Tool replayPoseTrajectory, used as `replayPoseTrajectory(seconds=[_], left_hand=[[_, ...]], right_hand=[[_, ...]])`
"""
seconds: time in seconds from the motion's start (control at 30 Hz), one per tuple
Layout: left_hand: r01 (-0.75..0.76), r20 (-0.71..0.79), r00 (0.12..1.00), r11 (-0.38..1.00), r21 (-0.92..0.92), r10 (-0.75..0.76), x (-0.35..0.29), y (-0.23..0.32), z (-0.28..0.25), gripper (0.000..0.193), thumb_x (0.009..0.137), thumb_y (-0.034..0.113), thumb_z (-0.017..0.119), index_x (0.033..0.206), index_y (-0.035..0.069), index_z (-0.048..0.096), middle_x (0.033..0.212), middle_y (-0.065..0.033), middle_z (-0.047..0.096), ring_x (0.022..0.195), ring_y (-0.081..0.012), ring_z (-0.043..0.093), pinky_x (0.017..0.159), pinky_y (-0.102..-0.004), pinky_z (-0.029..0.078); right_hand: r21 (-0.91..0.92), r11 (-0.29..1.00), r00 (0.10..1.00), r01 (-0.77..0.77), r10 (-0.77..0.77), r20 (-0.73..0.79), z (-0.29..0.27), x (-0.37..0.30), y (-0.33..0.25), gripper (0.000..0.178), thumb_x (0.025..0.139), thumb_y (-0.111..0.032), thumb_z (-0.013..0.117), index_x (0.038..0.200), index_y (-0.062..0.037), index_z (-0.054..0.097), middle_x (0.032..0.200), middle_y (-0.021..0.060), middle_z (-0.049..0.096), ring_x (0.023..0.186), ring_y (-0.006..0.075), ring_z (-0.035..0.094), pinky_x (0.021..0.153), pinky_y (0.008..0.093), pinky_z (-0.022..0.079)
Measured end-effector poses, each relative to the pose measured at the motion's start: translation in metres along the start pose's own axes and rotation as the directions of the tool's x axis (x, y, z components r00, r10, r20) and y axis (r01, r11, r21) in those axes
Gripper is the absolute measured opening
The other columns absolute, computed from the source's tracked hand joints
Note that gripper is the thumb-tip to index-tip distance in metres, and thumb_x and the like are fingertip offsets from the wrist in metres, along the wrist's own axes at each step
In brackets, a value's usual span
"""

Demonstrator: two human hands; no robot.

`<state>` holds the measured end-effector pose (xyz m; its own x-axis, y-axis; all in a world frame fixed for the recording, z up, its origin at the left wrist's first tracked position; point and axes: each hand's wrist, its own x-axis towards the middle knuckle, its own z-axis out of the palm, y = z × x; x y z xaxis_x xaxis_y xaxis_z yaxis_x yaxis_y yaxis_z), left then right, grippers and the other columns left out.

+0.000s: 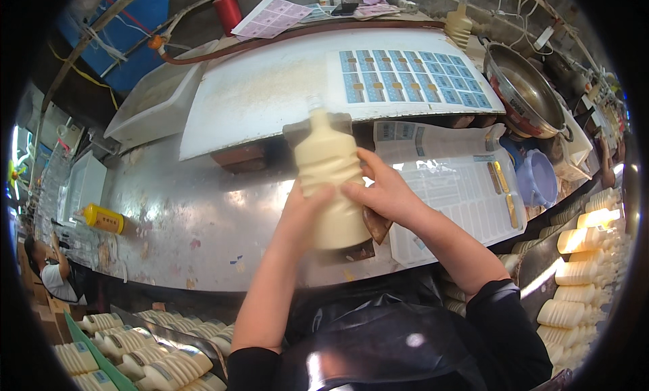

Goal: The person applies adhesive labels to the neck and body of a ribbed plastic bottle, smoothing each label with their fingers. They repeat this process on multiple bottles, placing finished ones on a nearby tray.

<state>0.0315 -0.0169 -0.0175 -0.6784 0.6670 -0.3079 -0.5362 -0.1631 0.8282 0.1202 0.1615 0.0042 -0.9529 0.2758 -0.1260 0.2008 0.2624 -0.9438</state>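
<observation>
A cream-coloured bottle (329, 161) with a narrow neck and wavy ribbed sides lies in front of me, neck pointing away. My left hand (303, 208), slightly blurred, is closed round its left side, thumb over the front. On the other side my right hand (385, 191) grips it, thumb pressed on the ribs and fingers at the edge. Dark brown pieces, like parts of a rest (341, 120), show behind the neck and below the base. A brown pointed piece (376, 225) juts out under my right hand; whether I touch it, I cannot tell.
Beyond stands a white board (263, 93) bearing a sheet of blue labels (412, 73). Backing sheets (439, 188) lie at right, near a metal pan (524, 87) and lilac bucket (537, 178). A yellow bottle (103, 218) lies left. Many cream bottles (162, 371) fill both lower sides.
</observation>
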Motion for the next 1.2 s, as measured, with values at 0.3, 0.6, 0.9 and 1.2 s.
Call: replayPoseTrajectory(seconds=[0.3,0.6,0.9,1.2], left_hand=[[-0.145,-0.146,0.95,0.804,0.577,0.277,-0.024,-0.002,0.023,0.118,0.073,0.016,0.083,0.163,0.008,0.009,0.148,-0.0232,0.048,0.131,-0.0337,0.057,0.11,-0.0443,0.048],[-0.201,-0.081,0.955,0.824,0.53,0.285,-0.016,-0.021,0.003,0.121,0.07,0.01,0.082,0.164,0.006,0.005,0.15,-0.0228,0.045,0.135,-0.034,0.052,0.113,-0.0462,0.045],[-0.273,0.005,0.95,0.825,0.495,0.311,-0.014,-0.027,-0.011,0.122,0.069,0.009,0.079,0.164,0.004,0.004,0.153,-0.0216,0.039,0.14,-0.0329,0.046,0.116,-0.0461,0.04],[-0.25,-0.048,0.956,0.886,0.39,0.29,-0.012,-0.025,0.004,0.12,0.071,0.016,0.076,0.165,0.005,0.003,0.156,-0.0194,0.036,0.14,-0.033,0.045,0.116,-0.0446,0.04]], right_hand=[[-0.127,0.992,0.827,0.002,-0.073,-0.557,-0.212,0.017,-0.007,0.018,0.096,-0.024,0.069,0.101,-0.0075,0.075,0.078,0.0014,0.07,0.053,0.0084,0.054,0.049,0.0248,0.039],[-0.352,0.817,0.631,-0.457,0.018,-0.776,-0.549,-0.003,0.12,0.031,0.091,-0.031,0.071,0.09,0.0005,0.075,0.074,0.0042,0.068,0.06,0.0141,0.058,0.056,0.0328,0.045],[-0.3,0.828,0.775,-0.474,0.23,-0.589,-0.572,0.005,0.136,0.029,0.093,-0.034,0.071,0.092,-0.0058,0.071,0.073,0.0036,0.068,0.067,0.0155,0.066,0.058,0.0329,0.051],[0.448,0.894,0.836,0.0,0.246,-0.491,-0.492,-0.024,0.031,0.039,0.101,-0.049,0.064,0.078,-0.0197,0.052,0.06,-0.0083,0.049,0.042,0.0037,0.043,0.036,0.0177,0.03]])
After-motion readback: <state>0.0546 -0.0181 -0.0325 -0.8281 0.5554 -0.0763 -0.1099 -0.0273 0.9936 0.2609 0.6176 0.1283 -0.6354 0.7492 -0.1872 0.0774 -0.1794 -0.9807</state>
